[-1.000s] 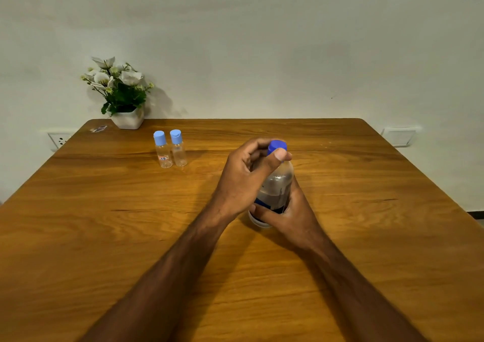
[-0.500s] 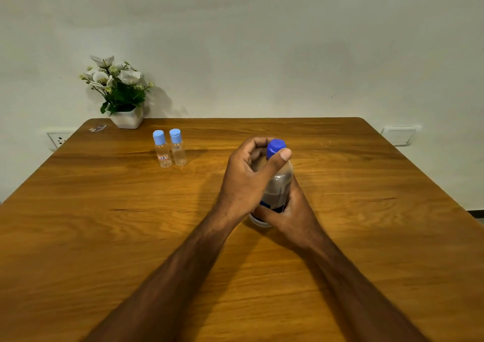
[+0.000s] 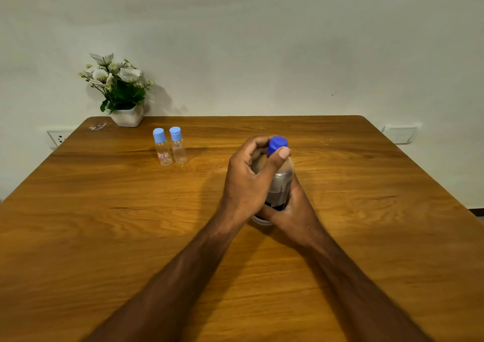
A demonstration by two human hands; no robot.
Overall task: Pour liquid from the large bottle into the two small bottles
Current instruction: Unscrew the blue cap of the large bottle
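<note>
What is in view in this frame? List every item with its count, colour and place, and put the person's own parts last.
large bottle: 1, clear with dark liquid and a dark label, upright at table centre, held in both hands
bottle cap: 1, blue, on the large bottle
small bottles: 2, clear with light blue caps, side by side, far left; the left one has a label
flower pot: 1, white, white flowers and green leaves, far left corner
small wrapper: 1, left of the pot
table: 1, brown wood
wall sockets: 2, white, on the wall either side
left hand: grip around the cap
right hand: grip on the bottle's lower body
</note>
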